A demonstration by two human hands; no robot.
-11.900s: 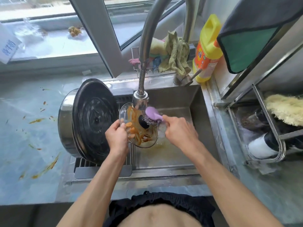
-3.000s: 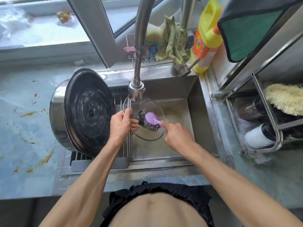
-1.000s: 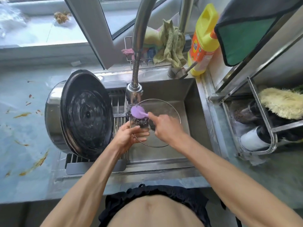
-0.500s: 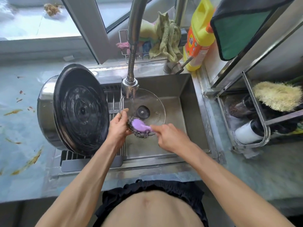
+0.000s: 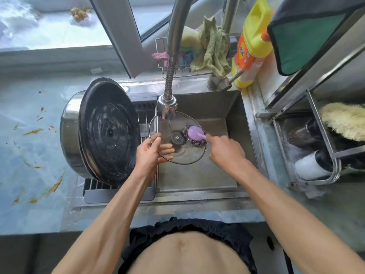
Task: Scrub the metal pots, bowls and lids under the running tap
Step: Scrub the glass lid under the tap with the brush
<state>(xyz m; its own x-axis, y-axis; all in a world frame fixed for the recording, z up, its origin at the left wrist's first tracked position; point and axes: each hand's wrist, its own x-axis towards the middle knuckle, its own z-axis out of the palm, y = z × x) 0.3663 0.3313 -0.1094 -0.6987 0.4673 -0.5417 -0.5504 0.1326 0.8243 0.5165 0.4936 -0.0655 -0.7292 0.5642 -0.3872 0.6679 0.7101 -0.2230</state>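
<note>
Glass round lid (image 5: 183, 155) under the steel tap (image 5: 166, 106): our left hand (image 5: 151, 155) grips its rim, our right hand (image 5: 225, 150) clasps the purple-handled steel-wool scrubber (image 5: 194, 134) against it.

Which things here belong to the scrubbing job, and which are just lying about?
In use:
glass lid, held by left hand
steel-wool scrubber, held by right hand
tap head
sink
steel pot with dark lid

Lying about:
detergent bottle
green rag
yellow brush

Home kitchen: steel sink (image 5: 233, 107), tap (image 5: 167, 104), detergent bottle (image 5: 250, 46), windowsill.
</note>
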